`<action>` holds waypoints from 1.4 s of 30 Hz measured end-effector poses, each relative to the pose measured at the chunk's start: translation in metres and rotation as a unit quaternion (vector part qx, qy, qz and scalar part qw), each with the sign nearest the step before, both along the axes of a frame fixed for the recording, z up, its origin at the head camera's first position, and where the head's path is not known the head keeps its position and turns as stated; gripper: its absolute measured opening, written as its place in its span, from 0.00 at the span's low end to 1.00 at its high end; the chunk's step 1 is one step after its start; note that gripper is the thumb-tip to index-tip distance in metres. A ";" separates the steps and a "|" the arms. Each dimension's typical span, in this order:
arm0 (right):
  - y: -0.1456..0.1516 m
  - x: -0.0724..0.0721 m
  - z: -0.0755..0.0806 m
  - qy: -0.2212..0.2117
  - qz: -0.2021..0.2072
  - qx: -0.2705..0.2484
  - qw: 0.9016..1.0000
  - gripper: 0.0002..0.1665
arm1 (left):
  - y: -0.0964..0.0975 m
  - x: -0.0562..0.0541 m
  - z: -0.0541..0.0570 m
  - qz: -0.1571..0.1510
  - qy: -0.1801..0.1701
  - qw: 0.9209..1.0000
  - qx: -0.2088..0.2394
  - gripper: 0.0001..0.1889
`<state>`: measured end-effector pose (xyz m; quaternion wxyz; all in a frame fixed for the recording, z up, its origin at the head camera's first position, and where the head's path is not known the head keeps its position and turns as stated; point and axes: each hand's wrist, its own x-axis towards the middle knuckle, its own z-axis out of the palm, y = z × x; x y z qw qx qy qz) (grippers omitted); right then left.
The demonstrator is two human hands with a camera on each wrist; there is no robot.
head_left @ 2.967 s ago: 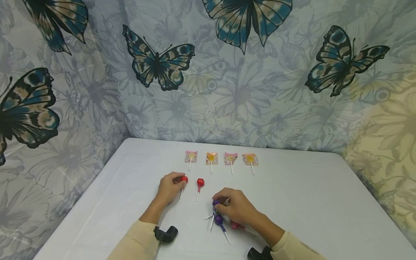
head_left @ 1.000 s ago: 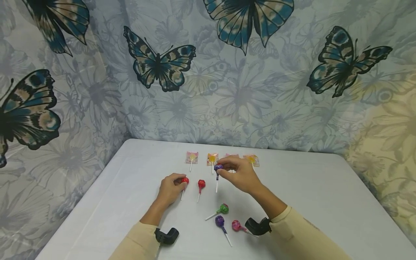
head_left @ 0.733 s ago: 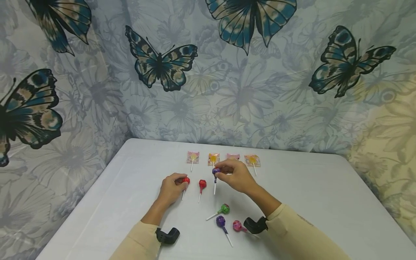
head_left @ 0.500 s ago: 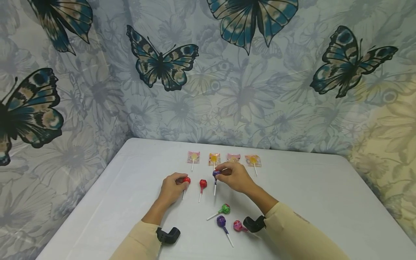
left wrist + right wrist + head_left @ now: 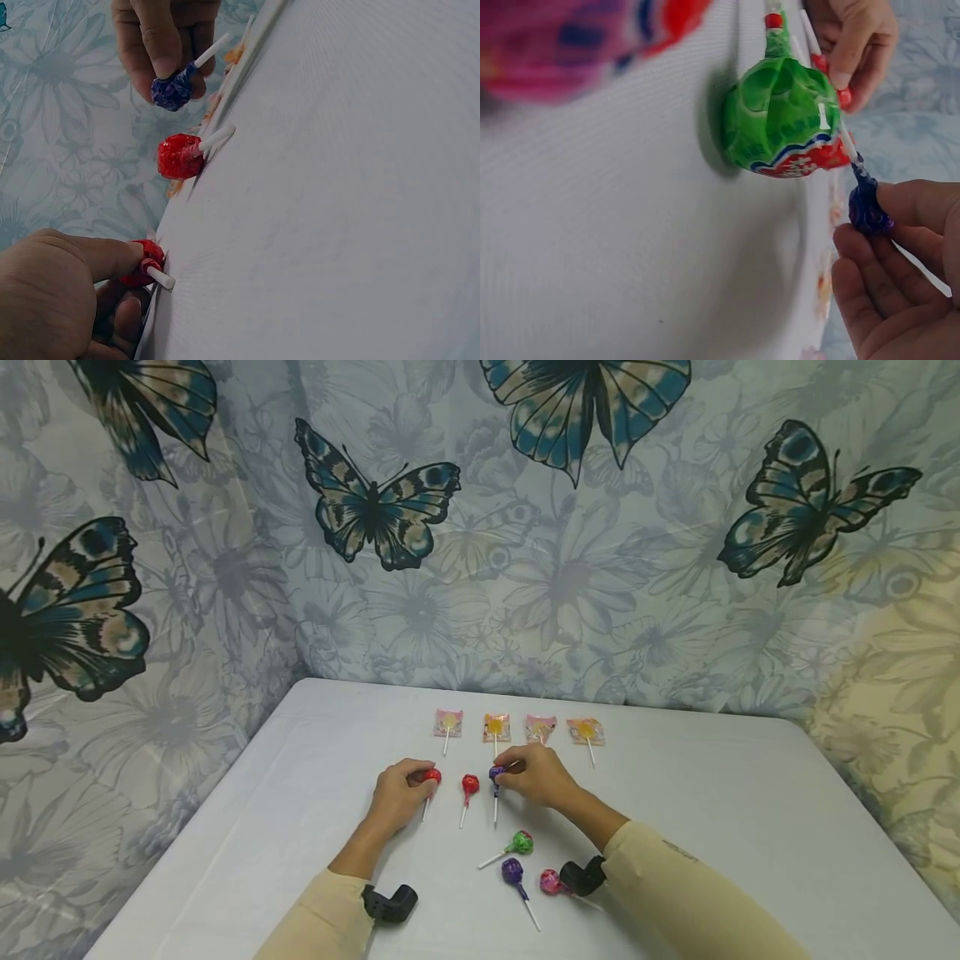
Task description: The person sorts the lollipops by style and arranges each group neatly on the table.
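Observation:
My left hand [image 5: 397, 795] pinches the wrapped head of a red lollipop [image 5: 150, 262], its white stick pointing toward me. A second red lollipop [image 5: 469, 785] lies just to the right, between the two hands. Beyond it, my right hand [image 5: 538, 774] holds a purple lollipop [image 5: 868, 206] by its head between thumb and fingers, stick toward me. In the head view this purple one lines up beside the two red ones. Nearer to me lie a green lollipop [image 5: 522, 842], another purple lollipop [image 5: 513, 871] and a pink lollipop [image 5: 550, 882] partly behind the right wrist's black camera.
Along the back of the white table [image 5: 697, 802] is a row of flat lollipops in clear pink and orange packets, among them a pink packet [image 5: 447, 723] and an orange packet [image 5: 586, 732]. A butterfly-patterned cloth [image 5: 525, 593] hangs behind the table.
My right hand picked the purple lollipop from the near group, carried it away from me, then brought it back and down beside the middle red one. The left hand stayed on its red lollipop.

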<state>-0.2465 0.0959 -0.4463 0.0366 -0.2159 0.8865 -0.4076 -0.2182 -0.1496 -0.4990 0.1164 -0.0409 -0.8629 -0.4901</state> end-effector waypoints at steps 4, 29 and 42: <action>-0.002 -0.001 -0.002 -0.004 -0.004 0.024 1.000 0.08 | 0.001 0.001 0.001 -0.004 0.007 1.000 0.002 0.14; 0.002 0.004 -0.008 -0.017 -0.024 0.053 0.998 0.13 | 0.005 0.003 0.002 -0.008 -0.004 1.000 0.000 0.14; 0.017 0.018 0.013 0.003 -0.044 0.003 0.999 0.16 | -0.001 0.000 0.001 -0.002 -0.004 1.000 -0.002 0.14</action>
